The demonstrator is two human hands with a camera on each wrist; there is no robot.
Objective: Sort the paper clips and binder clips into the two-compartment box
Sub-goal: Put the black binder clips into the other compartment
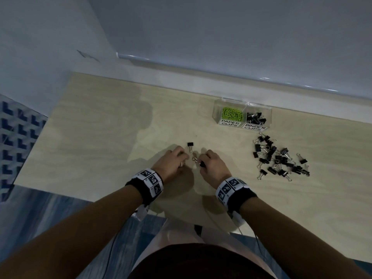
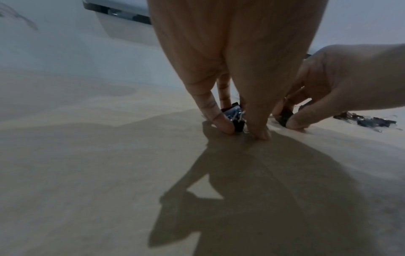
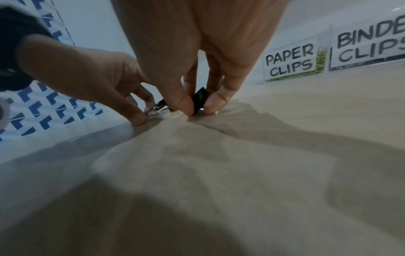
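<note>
My left hand [image 1: 182, 159] pinches a black binder clip [image 2: 237, 119] against the wooden table, fingertips down. Close beside it, my right hand [image 1: 201, 161] pinches another black binder clip [image 3: 200, 100] between thumb and fingers. A third binder clip [image 1: 190, 146] lies loose just beyond both hands. The clear two-compartment box [image 1: 242, 115] stands at the back right: green paper clips [image 1: 231, 113] fill its left half, black binder clips [image 1: 256, 117] its right. A heap of black binder clips [image 1: 279, 158] lies in front of the box.
The light wooden table [image 1: 100, 137] ends at a white wall ledge [image 1: 221, 85] behind the box. A blue-patterned surface [image 1: 16, 137] lies past the table's left edge. The person's lap sits below the near edge.
</note>
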